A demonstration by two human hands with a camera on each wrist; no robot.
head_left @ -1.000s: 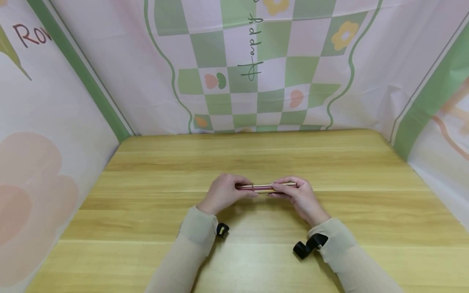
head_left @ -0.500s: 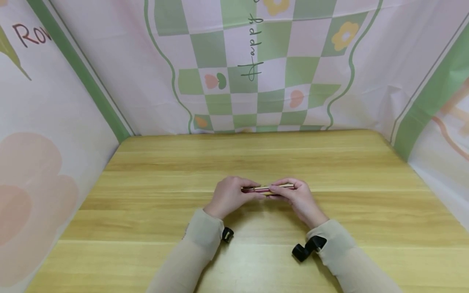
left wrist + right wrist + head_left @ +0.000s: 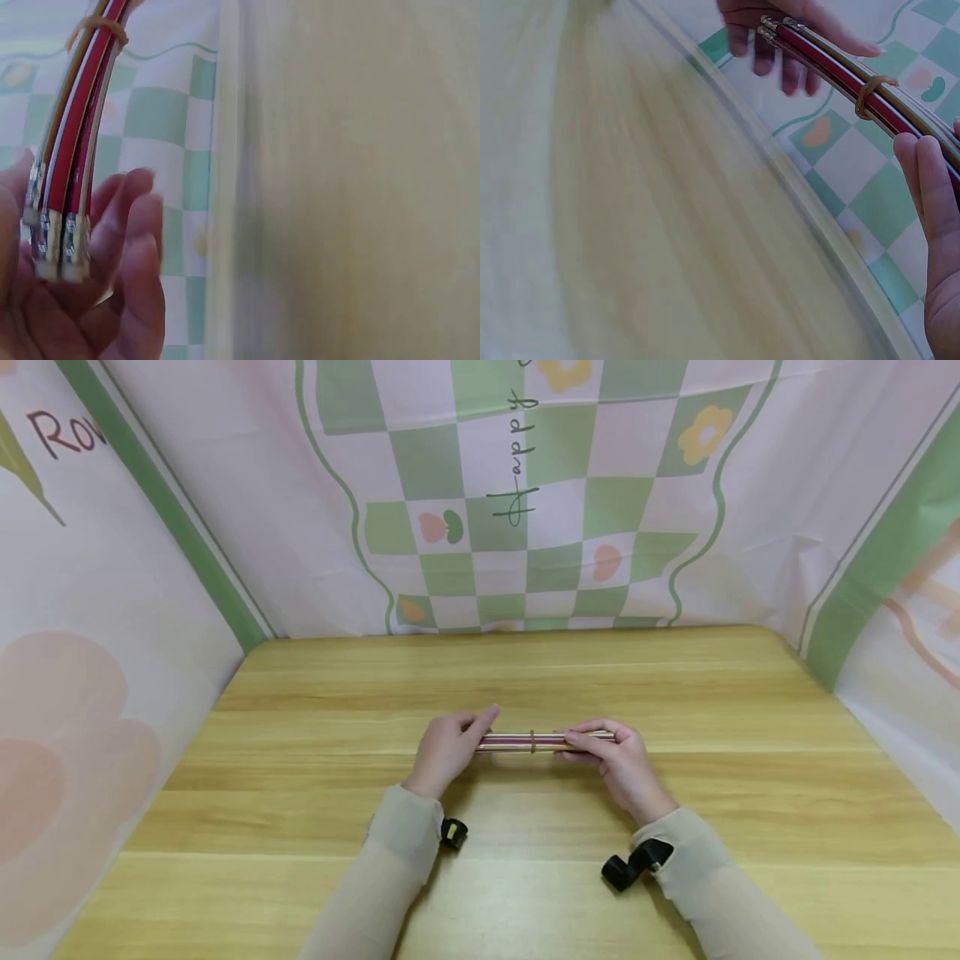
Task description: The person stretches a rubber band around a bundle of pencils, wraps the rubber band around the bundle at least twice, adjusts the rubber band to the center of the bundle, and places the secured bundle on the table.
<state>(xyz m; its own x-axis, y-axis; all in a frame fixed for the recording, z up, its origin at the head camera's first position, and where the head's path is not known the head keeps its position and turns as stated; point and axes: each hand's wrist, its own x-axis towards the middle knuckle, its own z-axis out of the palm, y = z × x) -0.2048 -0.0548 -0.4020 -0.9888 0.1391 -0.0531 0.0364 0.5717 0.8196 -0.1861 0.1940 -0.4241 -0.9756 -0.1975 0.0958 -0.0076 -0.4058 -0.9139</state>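
A bundle of red, gold and silvery striped pencils (image 3: 508,742) is held level above the table, and a tan rubber band (image 3: 532,742) circles it near the middle. My right hand (image 3: 626,768) grips the bundle's right part between thumb and fingers. Around the left end, my left hand (image 3: 442,756) has its thumb lifted and its fingers spread loosely. In the left wrist view, the metal ferrules and eraser tips (image 3: 61,259) lie over the left palm. The right wrist view shows the band (image 3: 870,97) between the two hands. The right ends are hidden by the right hand.
A wood-grain table (image 3: 525,685) lies below the hands. Printed cloth (image 3: 495,560) with green checks stands behind it, and more cloth walls flank both sides. A black wrist camera (image 3: 453,833) sits at the left cuff, another (image 3: 633,864) at the right.
My left hand went from pinching the band area to loosened fingers farther left, thumb raised. The band now shows nearer the bundle's middle. The right hand keeps its grip, shifted slightly right.
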